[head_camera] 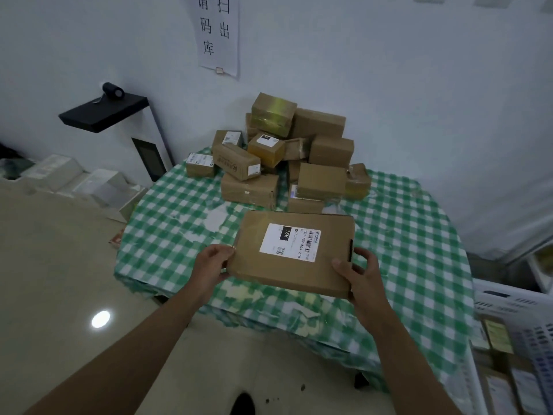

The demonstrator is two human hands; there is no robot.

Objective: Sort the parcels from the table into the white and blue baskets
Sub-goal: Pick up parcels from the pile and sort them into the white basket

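Observation:
I hold a flat brown cardboard parcel (pixel 269 265) with a white shipping label over the near part of the table (pixel 404 235), which wears a green and white checked cloth. My left hand (pixel 211 263) grips its left edge and my right hand (pixel 357 272) grips its near right corner, thumb on top. A heap of several brown parcels (pixel 281 154) is piled at the far side of the table against the wall. A white basket (pixel 514 307) with parcels inside stands at the right edge of the view.
A white cabinet with a black top (pixel 104 115) and a dark screen stands left of the table. Low white boxes (pixel 98 187) line the left wall. A paper sign (pixel 218 34) hangs on the wall. The shiny floor (pixel 59 280) lies to the left.

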